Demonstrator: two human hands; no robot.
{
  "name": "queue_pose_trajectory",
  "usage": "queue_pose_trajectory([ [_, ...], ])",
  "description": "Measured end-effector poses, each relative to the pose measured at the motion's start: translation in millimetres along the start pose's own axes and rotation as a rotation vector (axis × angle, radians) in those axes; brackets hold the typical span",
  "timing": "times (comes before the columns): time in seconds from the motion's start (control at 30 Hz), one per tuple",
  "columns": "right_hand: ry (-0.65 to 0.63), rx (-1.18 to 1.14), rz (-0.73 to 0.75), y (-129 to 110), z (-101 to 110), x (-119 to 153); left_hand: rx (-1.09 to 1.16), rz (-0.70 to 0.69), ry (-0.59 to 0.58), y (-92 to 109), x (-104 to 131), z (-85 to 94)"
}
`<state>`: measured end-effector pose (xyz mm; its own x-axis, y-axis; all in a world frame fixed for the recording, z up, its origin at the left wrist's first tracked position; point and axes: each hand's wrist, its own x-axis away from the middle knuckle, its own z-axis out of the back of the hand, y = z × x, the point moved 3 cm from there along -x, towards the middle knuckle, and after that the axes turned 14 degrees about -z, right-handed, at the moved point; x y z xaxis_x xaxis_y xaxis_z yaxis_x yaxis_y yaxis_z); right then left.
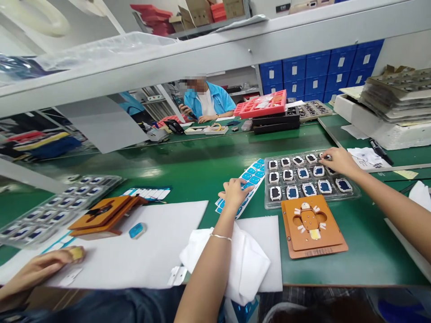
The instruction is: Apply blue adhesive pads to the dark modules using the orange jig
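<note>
Label sheet: a strip of blue labels lies flat on the green worktop, just left of the tray.
Sheet's direction: its long axis runs on a slant, near end to the left, far end pointing away and rightward, towards the tray's far left corner.
Left hand: the nearer one to the sheet, this hand rests over its middle, palm down, fingers bent; whether a label is pinched, I cannot tell.
Clear tray: the tray of framed parts sits to the right of the left hand, three rows deep and five across; its long axis runs side to side, the right end slightly farther away.
Right hand: reaching in from the right, this hand is at the tray's far right corner, thumb and fingers drawn close together; whether they grip a part is unclear.
Orange fixture: the block with a shaped recess lies in front of the tray, on the wearer's side, close against its near edge.
White cloth: crumpled fabric lies beneath the left forearm.
Far left: a co-worker's hand holds something yellow, well apart from both hands.
</note>
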<state>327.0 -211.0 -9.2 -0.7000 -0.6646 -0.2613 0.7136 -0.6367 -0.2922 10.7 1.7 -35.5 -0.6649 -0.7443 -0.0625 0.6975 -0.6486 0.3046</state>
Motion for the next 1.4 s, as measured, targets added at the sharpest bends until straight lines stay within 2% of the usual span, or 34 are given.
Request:
queue_pose_trajectory([
  [0.1,-0.010,0.015,-0.077,16,-3,-7,0.019,0.049,0.001,-1,-3,-2.0],
  [0.2,-0.025,-0.005,-0.105,21,-9,-8,0.046,0.084,-0.007,-3,-5,-4.5],
  [0.4,-0.060,-0.134,-0.158,21,-17,-13,0.081,0.117,-0.008,-8,-10,-9.7],
  [0.6,-0.037,-0.360,-0.221,15,-8,-16,0.073,0.103,0.012,-5,-10,-8.0],
  [0.7,-0.011,-0.495,-0.198,10,3,3,0.052,0.055,0.043,2,-5,-4.8],
  [0.83,-0.071,-0.699,-0.093,-4,23,53,0.015,-0.049,0.081,15,2,-2.1],
  [0.97,-0.235,-0.856,-0.020,-25,41,102,-0.004,-0.161,0.111,28,8,2.7],
  [1.07,-0.413,-0.938,0.019,-39,45,123,-0.028,-0.232,0.188,42,22,13.2],
  [1.13,-0.519,-0.964,0.033,-45,43,131,0.004,-0.372,0.309,58,38,22.7],
  [1.23,-0.541,-0.938,0.079,-48,42,135,0.217,-0.839,0.493,88,72,33.7],
  [1.3,-0.498,-0.866,0.138,-47,44,135,0.321,-1.098,0.481,104,91,34.0],
  [1.33,-0.479,-0.827,0.169,-46,46,135,0.340,-1.166,0.445,111,98,32.2],
  [1.4,-0.462,-0.778,0.223,-46,49,134,0.336,-1.206,0.347,119,104,26.1],
])
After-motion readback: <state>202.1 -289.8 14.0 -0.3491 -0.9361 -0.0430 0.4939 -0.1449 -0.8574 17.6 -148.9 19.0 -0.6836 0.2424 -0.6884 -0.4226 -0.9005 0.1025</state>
